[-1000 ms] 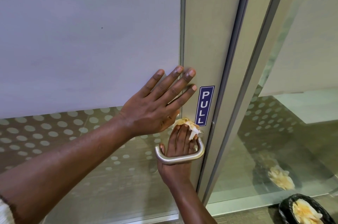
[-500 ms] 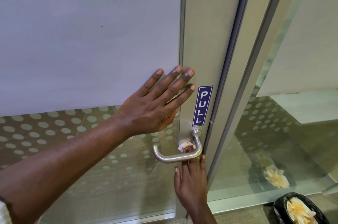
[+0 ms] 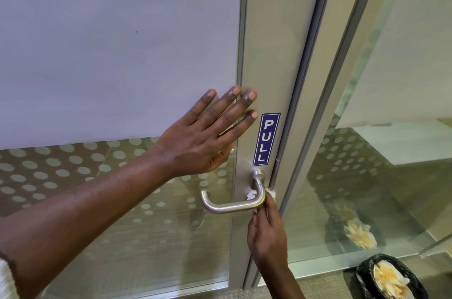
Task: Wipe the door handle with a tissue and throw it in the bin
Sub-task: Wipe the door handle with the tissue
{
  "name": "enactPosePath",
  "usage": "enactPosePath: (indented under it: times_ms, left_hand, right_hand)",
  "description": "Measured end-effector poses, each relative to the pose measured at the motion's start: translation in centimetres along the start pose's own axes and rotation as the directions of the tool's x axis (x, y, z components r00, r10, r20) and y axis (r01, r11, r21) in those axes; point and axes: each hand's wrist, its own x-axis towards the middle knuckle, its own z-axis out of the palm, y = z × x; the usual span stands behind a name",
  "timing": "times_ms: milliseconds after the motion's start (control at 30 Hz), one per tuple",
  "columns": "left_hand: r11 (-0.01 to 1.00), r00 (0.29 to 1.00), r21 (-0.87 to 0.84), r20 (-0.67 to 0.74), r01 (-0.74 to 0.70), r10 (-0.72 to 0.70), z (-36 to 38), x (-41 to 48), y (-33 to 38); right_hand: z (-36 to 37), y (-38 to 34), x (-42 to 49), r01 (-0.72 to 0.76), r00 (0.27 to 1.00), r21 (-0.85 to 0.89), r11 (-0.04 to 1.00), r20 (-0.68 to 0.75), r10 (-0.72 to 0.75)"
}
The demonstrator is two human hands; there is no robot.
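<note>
A brushed-metal lever door handle [image 3: 230, 207] sticks out from the grey door frame below a blue PULL sticker [image 3: 266, 139]. My right hand [image 3: 266, 230] comes up from below and pinches a small white tissue [image 3: 252, 194] against the handle's bend near the door edge; most of the tissue is hidden behind the handle and my fingers. My left hand [image 3: 208, 137] lies flat on the door with fingers spread, above and left of the handle. A black-lined bin [image 3: 389, 279] holding crumpled tissues stands on the floor at bottom right.
The door has frosted glass above and dotted glass [image 3: 73, 171] below. To the right a fixed glass panel [image 3: 367, 188] reflects the bin and its tissues. Carpeted floor shows beside the bin.
My right hand dropped from gripping over the handle to below it, then shifted right with the tissue to the bend by the door edge. My left hand stayed put.
</note>
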Motion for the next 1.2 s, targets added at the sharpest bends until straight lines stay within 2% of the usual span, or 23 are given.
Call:
enactPosePath:
  times_ms: [100, 200, 300, 400, 600, 700, 767, 900, 1033, 1133, 1200]
  left_hand:
    - [1.0, 1.0, -0.002, 0.001, 0.0, 0.0, -0.1, 0.0, 0.0]
    - [1.0, 1.0, -0.003, 0.003, 0.002, -0.002, -0.1, 0.0, 0.1]
    - [1.0, 1.0, -0.002, 0.001, 0.001, -0.001, -0.1, 0.0, 0.0]
    - [1.0, 1.0, -0.001, -0.002, 0.0, 0.0, -0.2, 0.0, 0.0]
    - [1.0, 1.0, 0.007, -0.009, -0.004, 0.004, -0.1, 0.1, 0.0]
    - [1.0, 1.0, 0.008, -0.006, -0.007, 0.007, 0.0, 0.0, 0.0]
    - [1.0, 1.0, 0.012, -0.002, -0.008, 0.008, 0.0, -0.1, 0.0]
    - [1.0, 1.0, 0.006, 0.006, -0.013, 0.013, 0.0, -0.1, -0.1]
    - [1.0, 1.0, 0.008, 0.01, -0.019, 0.019, 0.0, -0.1, 0.0]
    - [1.0, 1.0, 0.011, 0.008, -0.017, 0.016, 0.1, 0.0, -0.1]
    - [1.0, 1.0, 0.01, 0.003, -0.016, 0.016, 0.1, 0.0, -0.1]
  right_hand:
    - [0.6, -1.7, -0.1, -0.045, 0.999, 0.015, 0.999, -0.022, 0.045]
    - [1.2, -2.7, -0.5, 0.022, 1.0, -0.043, 0.999, 0.02, -0.021]
    - [1.8, -3.4, -1.1, 0.15, 0.983, -0.122, 0.981, 0.125, -0.134]
    - [1.6, -2.8, -1.1, 0.198, 0.973, -0.096, 0.976, 0.141, -0.183]
    - [-1.2, -2.8, 0.7, -0.039, 0.999, 0.21, 0.977, 0.008, 0.038]
    - [-2.1, -3.2, 0.8, -0.129, 0.974, 0.31, 0.942, -0.141, 0.18]
    - [-2.9, -3.7, 1.3, -0.146, 0.949, 0.376, 0.915, -0.208, 0.237]
    - [-4.7, -4.3, 3.9, -0.121, 0.948, 0.422, 0.898, -0.218, 0.23]
    - [-6.6, -3.5, 5.4, -0.063, 0.976, 0.425, 0.903, -0.164, 0.145]
    - [-7.3, -3.4, 6.5, 0.059, 0.993, 0.29, 0.955, -0.119, -0.025]
    - [-7.7, -3.8, 7.4, 0.135, 0.991, 0.173, 0.976, -0.037, -0.13]
